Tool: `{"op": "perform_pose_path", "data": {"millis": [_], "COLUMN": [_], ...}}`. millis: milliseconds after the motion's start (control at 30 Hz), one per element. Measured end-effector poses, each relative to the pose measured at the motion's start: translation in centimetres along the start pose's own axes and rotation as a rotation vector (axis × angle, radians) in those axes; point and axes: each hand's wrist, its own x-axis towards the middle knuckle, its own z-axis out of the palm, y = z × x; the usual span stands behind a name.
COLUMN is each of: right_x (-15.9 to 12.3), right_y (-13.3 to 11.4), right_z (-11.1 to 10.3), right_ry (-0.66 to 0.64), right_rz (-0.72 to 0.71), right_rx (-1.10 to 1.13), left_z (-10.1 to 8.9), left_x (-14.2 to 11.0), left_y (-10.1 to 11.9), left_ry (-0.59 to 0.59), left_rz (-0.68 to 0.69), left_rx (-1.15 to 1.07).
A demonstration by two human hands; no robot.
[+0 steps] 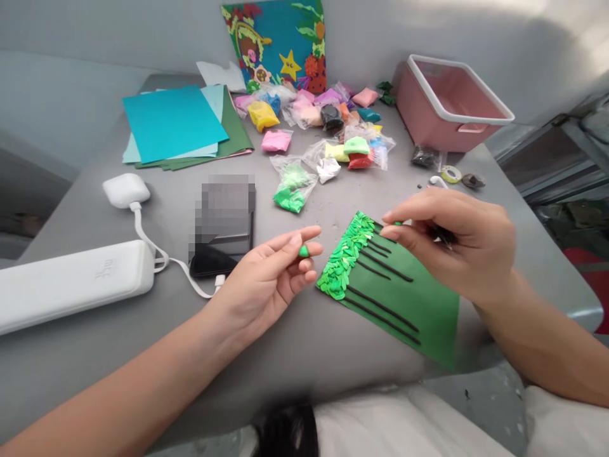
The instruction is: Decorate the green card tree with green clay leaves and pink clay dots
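Between the thumb and fingers of my left hand [273, 273] is a small lump of green clay [303, 251]. My right hand [457, 238] pinches a tiny green clay piece [398, 223] at its fingertips, above the far edge of a dark green sheet [428, 304]. Something dark and shiny shows inside the right palm, too hidden to name. A band of light and bright green clay leaves [346, 257] covers the sheet's left end. Several thin dark clay strips [385, 261] run from the leaves across the sheet. Part of the sheet lies behind my right hand.
Behind the sheet lie several bags of coloured clay [290, 190]. A decorated sea picture [280, 47] leans on the wall. A pink bin [438, 108] stands far right. To the left are coloured sheets [174, 124], a phone [226, 222], a white power bank [76, 282] and a cable.
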Motion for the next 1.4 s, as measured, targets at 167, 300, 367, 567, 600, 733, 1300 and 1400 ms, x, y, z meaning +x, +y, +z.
{"op": "perform_pose_path", "data": {"millis": [167,300,367,567,600,733,1300,1400], "right_x": [0.7,0.8,0.7,-0.2,-0.3,-0.5,-1.0,-1.2], "right_y": [0.5,0.8,0.7,0.3,0.3,0.1,-0.6,-0.6], "right_z": [0.9,1.9,2.2,2.2,2.2,1.8,2.4,2.6], "right_ry": [-0.081,-0.139,-0.119,-0.118,-0.11,-0.126,-0.12,-0.112], "right_rz": [-0.107,-0.139,-0.151,-0.106,-0.101,-0.116,-0.141,-0.143], "right_rx": [0.005,0.049,0.072,0.059,0.08,0.211,0.248,0.244], "left_z": [0.1,0.1,-0.1,-0.7,-0.8,-1.1,-1.7,-1.8], "left_x": [0.2,0.0,-0.1,-0.5,-0.6,-0.7,-0.6,-0.7], "left_y": [0.1,0.3,0.2,-0.6,-0.7,-0.8,-1.0,-1.0], "left_ry": [0.021,0.03,-0.004,-0.193,-0.225,-0.352,-0.575,-0.605], "left_rz": [-0.046,-0.081,-0.07,-0.03,-0.034,-0.061,-0.058,-0.057], "left_rx": [-0.061,-0.064,-0.053,0.061,0.068,0.049,-0.016,-0.029]}}
